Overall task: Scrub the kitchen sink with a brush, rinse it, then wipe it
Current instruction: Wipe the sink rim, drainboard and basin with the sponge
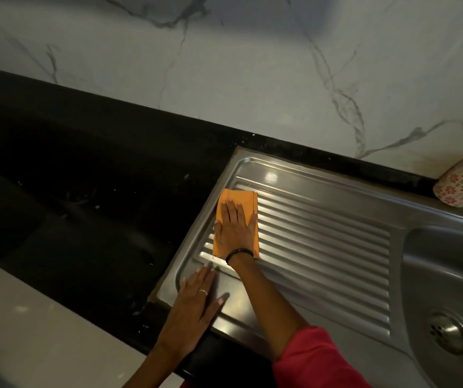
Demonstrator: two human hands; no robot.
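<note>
A stainless steel sink (322, 189) with a ribbed draining board fills the right half of the view; its basin and drain (447, 331) lie at the far right. A folded orange cloth (235, 197) lies on the left end of the draining board. My right hand (235, 228) presses flat on the cloth with straight fingers. My left hand (193, 306) rests flat on the sink's smooth front-left corner, fingers spread, holding nothing. No brush is in view.
A black countertop (84, 177) stretches to the left of the sink. A marble-patterned wall (252, 65) rises behind it. A white mug with red flowers (460, 183) lies tipped against the wall at the sink's back right edge.
</note>
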